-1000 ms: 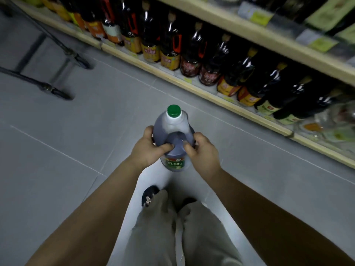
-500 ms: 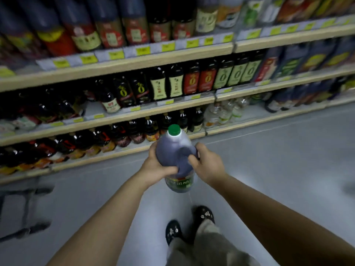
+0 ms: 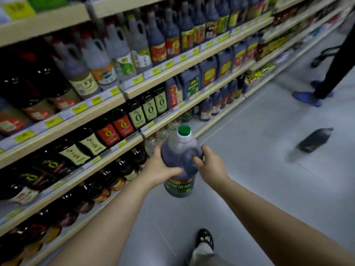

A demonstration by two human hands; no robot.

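Observation:
I hold a large dark jug (image 3: 179, 150) with a green cap and a green label upright in front of me, above the grey floor. My left hand (image 3: 160, 167) grips its left side, thumb across the front. My right hand (image 3: 210, 165) grips the moulded handle on its right side, fingers hooked through it. The jug hangs level with the lowest shelves.
Wooden shelves (image 3: 107, 101) full of dark sauce and vinegar bottles run along the left. A second dark jug (image 3: 315, 140) lies on its side on the floor (image 3: 249, 169) to the right. Another person's leg and blue shoe (image 3: 307, 97) stand at the far right, by a trolley base.
My view has swung up and to the right, from the floor to the shelves and down the aisle. Both hands keep the same hold on the jug. The fallen jug and the other person came into view.

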